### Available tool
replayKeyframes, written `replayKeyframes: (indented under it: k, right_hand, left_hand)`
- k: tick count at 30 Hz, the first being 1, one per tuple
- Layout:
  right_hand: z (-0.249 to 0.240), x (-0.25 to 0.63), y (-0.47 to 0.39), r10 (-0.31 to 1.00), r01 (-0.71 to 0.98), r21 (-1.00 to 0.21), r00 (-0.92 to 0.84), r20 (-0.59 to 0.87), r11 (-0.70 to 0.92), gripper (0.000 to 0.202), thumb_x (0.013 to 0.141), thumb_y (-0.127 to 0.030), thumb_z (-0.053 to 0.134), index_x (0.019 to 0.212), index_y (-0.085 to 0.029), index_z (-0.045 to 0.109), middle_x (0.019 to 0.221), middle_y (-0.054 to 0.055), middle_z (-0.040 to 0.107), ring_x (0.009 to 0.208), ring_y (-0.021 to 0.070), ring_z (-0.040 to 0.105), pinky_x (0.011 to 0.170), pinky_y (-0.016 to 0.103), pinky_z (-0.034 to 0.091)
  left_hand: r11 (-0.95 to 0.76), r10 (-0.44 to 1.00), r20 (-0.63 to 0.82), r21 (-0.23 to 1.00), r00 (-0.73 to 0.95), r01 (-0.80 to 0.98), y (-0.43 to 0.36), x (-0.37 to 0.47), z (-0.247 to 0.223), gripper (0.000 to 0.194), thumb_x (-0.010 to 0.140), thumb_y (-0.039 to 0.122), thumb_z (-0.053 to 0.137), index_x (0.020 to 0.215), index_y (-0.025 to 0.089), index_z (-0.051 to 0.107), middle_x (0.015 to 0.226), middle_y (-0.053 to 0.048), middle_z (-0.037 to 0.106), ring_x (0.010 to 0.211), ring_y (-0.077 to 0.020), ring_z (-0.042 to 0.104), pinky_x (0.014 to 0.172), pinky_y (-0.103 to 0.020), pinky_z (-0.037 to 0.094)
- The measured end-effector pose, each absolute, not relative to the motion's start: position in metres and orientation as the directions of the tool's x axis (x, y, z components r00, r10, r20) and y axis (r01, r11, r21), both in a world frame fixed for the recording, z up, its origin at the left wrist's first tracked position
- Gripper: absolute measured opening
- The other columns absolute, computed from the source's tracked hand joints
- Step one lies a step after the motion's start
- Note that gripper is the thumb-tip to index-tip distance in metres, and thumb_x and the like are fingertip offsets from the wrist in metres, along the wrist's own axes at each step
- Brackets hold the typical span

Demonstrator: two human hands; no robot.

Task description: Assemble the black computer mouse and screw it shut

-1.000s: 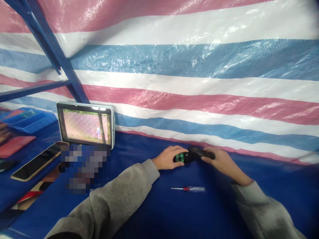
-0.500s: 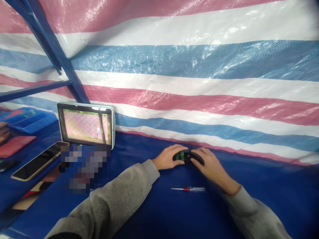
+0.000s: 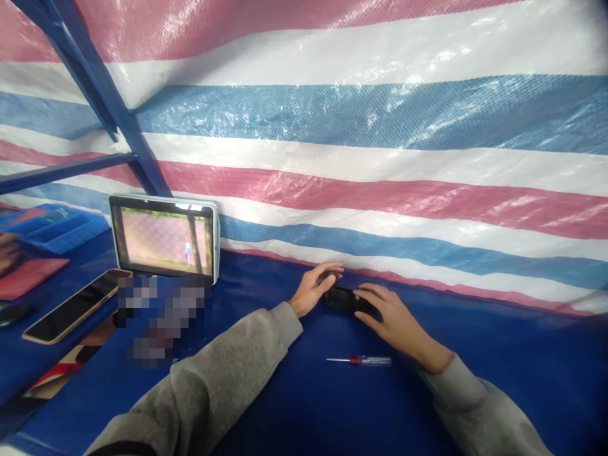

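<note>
A black plastic device lies low over the blue tabletop between my two hands; its exact kind I cannot make out. My right hand is closed around its right end, thumb on the near side and fingers over the far side. At its left end, my left hand is tilted up, with a small dark part pinched between thumb and fingers. Whether that part is joined to the device is unclear. Nearer to me lies a screwdriver with a clear and red handle, its shaft pointing left, touched by neither hand.
A tablet showing a video leans by the striped sheet at the back. To the left are a phone, a red flat piece, a blue compartment tray and another person's hand. A blue metal frame rises behind.
My left hand has tilted up and shifted slightly left. The green circuit board seen earlier in the device no longer shows. My right hand has moved slightly left with the device; the screwdriver has not moved.
</note>
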State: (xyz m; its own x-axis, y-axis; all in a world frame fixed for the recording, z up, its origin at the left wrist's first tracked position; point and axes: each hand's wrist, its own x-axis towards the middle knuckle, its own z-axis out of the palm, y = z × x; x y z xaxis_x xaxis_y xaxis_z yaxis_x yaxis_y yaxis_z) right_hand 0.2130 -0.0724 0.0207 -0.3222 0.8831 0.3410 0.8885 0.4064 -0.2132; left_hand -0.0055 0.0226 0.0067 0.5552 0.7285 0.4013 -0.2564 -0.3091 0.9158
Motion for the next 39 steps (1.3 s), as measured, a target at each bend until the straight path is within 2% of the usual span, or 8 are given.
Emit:
replayKeyframes:
  k: [9, 13, 21, 24, 27, 30, 33, 39]
  right_hand:
    - [0.015, 0.248, -0.064, 0.956, 0.983, -0.143, -0.075, 0.283, 0.119, 0.041, 0.085, -0.023, 0.051, 0.125, -0.017, 0.06, 0.122, 0.015, 0.064, 0.111, 0.0308, 0.061, 0.092, 0.046, 0.049]
    - [0.008, 0.26, -0.062, 0.982, 0.984, -0.151, -0.064, 0.176, 0.091, 0.047, 0.081, -0.027, 0.058, 0.128, -0.018, 0.058, 0.119, 0.015, 0.066, 0.109, 0.0308, 0.063, 0.09, 0.045, 0.05]
    - [0.044, 0.254, -0.065, 0.949, 0.934, -0.354, 0.151, 0.276, -0.046, 0.043, 0.089, -0.043, 0.047, 0.123, -0.02, 0.061, 0.104, 0.011, 0.072, 0.093, 0.0282, 0.069, 0.08, 0.039, 0.051]
    - [0.067, 0.247, -0.072, 0.955, 0.852, -0.518, 0.212, 0.207, -0.077, 0.044, 0.092, -0.049, 0.039, 0.113, -0.02, 0.064, 0.068, 0.003, 0.069, 0.067, 0.0232, 0.067, 0.066, 0.034, 0.049]
    - [0.08, 0.237, -0.077, 0.999, 0.695, -0.718, 0.044, -0.021, -0.046, 0.048, 0.092, -0.057, 0.036, 0.089, -0.019, 0.066, 0.048, -0.002, 0.056, 0.049, 0.017, 0.058, 0.052, 0.028, 0.045]
    - [0.075, 0.224, -0.078, 0.982, 0.545, -0.835, -0.096, -0.161, -0.084, 0.041, 0.086, -0.057, 0.05, 0.086, -0.019, 0.064, 0.063, -0.001, 0.062, 0.046, 0.0128, 0.055, 0.043, 0.025, 0.043]
    - [0.056, 0.213, -0.075, 0.984, 0.519, -0.854, -0.131, -0.117, -0.033, 0.032, 0.082, -0.05, 0.057, 0.078, -0.019, 0.062, 0.068, -0.001, 0.062, 0.047, 0.0109, 0.054, 0.044, 0.024, 0.046]
    - [0.028, 0.21, -0.07, 0.995, 0.575, -0.813, 0.032, -0.092, -0.094, 0.023, 0.084, -0.043, 0.052, 0.082, -0.021, 0.06, 0.066, -0.001, 0.064, 0.041, 0.0128, 0.057, 0.041, 0.026, 0.045]
  left_hand:
    - [-0.549, 0.744, 0.465, 0.835, 0.479, 0.041, 0.022, -0.004, 0.008, 0.035, 0.096, 0.043, 0.055, 0.122, 0.02, 0.062, 0.119, -0.009, 0.066, 0.111, -0.0234, 0.061, 0.102, -0.039, 0.045]
    - [-0.713, 0.599, 0.554, 0.698, 0.579, 0.07, 0.018, -0.003, 0.01, 0.037, 0.092, 0.041, 0.062, 0.123, 0.02, 0.061, 0.126, -0.01, 0.061, 0.119, -0.0245, 0.057, 0.106, -0.04, 0.043]
    - [-0.936, 0.268, 0.504, 0.337, 0.821, 0.099, 0.014, 0.001, 0.001, 0.035, 0.094, 0.033, 0.06, 0.126, 0.019, 0.059, 0.136, -0.013, 0.054, 0.126, -0.0262, 0.05, 0.108, -0.042, 0.04]
    - [-0.923, 0.333, 0.489, 0.344, 0.806, 0.173, 0.017, 0.003, -0.002, 0.036, 0.094, 0.031, 0.06, 0.129, 0.02, 0.056, 0.139, -0.013, 0.05, 0.13, -0.0257, 0.048, 0.108, -0.043, 0.041]
    - [-0.897, 0.416, 0.497, 0.362, 0.761, 0.254, 0.021, 0.004, -0.005, 0.036, 0.094, 0.028, 0.06, 0.129, 0.021, 0.055, 0.14, -0.013, 0.049, 0.131, -0.0259, 0.047, 0.108, -0.043, 0.041]
    - [-0.874, 0.467, 0.516, 0.39, 0.718, 0.289, 0.023, 0.004, -0.008, 0.039, 0.094, 0.026, 0.059, 0.132, 0.023, 0.052, 0.141, -0.011, 0.048, 0.132, -0.0254, 0.046, 0.109, -0.044, 0.041]
    - [-0.857, 0.494, 0.529, 0.428, 0.69, 0.286, 0.024, 0.003, -0.008, 0.041, 0.095, 0.027, 0.058, 0.135, 0.025, 0.05, 0.143, -0.011, 0.046, 0.132, -0.0249, 0.046, 0.11, -0.044, 0.041]
    - [-0.763, 0.619, 0.534, 0.582, 0.575, 0.282, 0.022, 0.002, 0.0, 0.039, 0.098, 0.033, 0.053, 0.136, 0.027, 0.049, 0.142, -0.007, 0.047, 0.133, -0.0233, 0.045, 0.113, -0.043, 0.038]
